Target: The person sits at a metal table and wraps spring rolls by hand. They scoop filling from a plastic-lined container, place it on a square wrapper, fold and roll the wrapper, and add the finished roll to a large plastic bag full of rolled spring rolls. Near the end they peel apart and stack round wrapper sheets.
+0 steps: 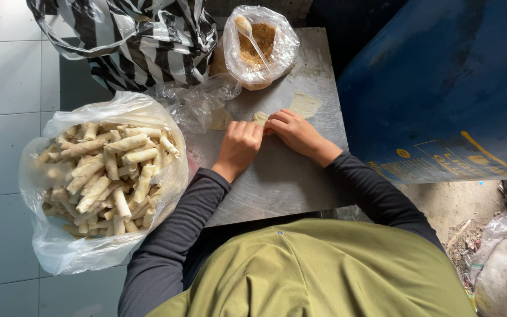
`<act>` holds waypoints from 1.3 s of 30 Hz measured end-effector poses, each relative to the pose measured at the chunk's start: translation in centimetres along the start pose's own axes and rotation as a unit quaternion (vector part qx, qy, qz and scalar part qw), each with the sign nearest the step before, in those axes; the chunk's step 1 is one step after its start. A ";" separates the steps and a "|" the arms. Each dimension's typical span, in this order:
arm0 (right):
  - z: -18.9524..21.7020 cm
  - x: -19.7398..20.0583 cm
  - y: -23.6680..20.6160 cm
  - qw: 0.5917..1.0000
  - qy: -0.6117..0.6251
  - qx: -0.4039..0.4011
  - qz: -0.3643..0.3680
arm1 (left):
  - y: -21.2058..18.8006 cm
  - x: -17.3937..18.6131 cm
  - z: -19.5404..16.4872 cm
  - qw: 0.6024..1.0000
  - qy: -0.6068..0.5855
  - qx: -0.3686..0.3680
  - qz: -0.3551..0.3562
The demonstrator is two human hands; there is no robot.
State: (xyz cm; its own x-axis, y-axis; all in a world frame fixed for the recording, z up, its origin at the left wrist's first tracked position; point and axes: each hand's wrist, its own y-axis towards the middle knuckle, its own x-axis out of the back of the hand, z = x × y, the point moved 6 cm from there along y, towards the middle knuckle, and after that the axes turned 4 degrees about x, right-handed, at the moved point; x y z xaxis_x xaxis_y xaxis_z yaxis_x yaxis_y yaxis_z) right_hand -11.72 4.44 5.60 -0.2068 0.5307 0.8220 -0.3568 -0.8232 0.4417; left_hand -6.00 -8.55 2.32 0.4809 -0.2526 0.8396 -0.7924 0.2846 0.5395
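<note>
My left hand (239,145) and my right hand (293,131) meet on a small metal table (277,182), fingers pressed on a pale pastry wrapper (259,117) that is being rolled between them. Another flat round wrapper (305,104) lies just beyond my right hand. A clear bag of brown crumbly filling (259,44) with a spoon in it stands at the table's far edge. To my left a big clear plastic bag (98,176) holds several finished pale rolls.
A black-and-white striped plastic bag (142,41) sits at the far left of the table, with crumpled clear plastic (198,103) beside it. A large blue drum (441,88) stands close on the right. White floor tiles lie left; sacks and debris (500,258) lie lower right.
</note>
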 end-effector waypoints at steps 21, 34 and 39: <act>-3.4 -1.6 0.5 0.982 -0.048 -0.167 -0.073 | 1.0 -1.2 4.0 0.893 -0.235 0.372 0.099; -3.3 -1.0 0.6 0.988 -0.071 -0.115 -0.069 | 1.5 -1.3 1.6 0.985 -0.011 0.168 -0.029; -1.7 -2.6 -1.2 0.974 -0.067 -0.208 -0.068 | -0.4 -2.5 0.4 0.962 0.066 0.264 0.031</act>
State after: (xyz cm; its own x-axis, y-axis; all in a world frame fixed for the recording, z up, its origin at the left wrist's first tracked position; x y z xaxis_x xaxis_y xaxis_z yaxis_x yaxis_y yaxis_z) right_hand -12.30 4.40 2.35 -0.0213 0.5748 0.8180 -0.7157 -0.5801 0.3890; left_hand -7.04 -8.40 -0.01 0.4423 -0.1217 0.8886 -0.8847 -0.2219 0.4099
